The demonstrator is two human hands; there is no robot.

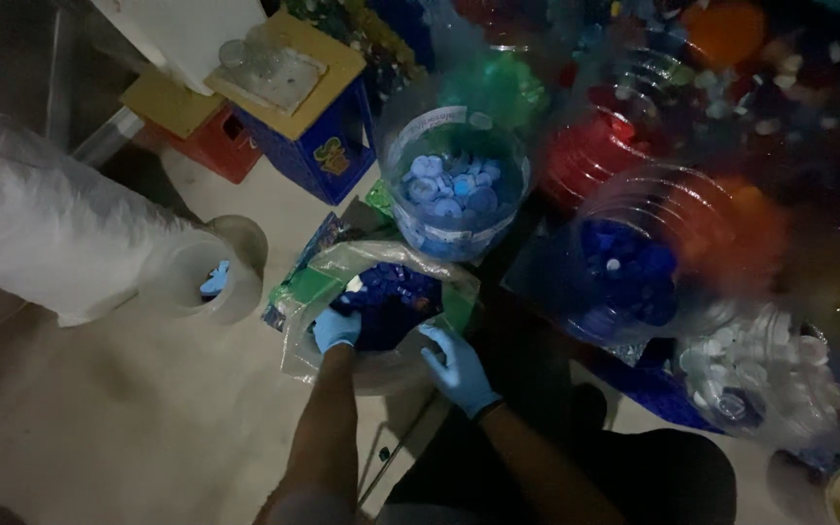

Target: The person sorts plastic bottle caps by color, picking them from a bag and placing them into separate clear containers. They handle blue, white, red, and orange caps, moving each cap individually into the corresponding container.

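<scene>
Sack (315,292) of dark blue bottle caps (391,297) open on floor at centre, left hand (335,329) in blue glove curled inside sack among caps, hold not discernible, right hand (459,369) gloved, fingers closed over sack's near rim, clear tub (454,190) of pale blue caps just behind.

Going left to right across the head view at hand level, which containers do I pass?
Large white sack → small clear tub → open bag of dark blue caps with both gloved hands at it → clear jar of blue caps → container of white caps.
</scene>
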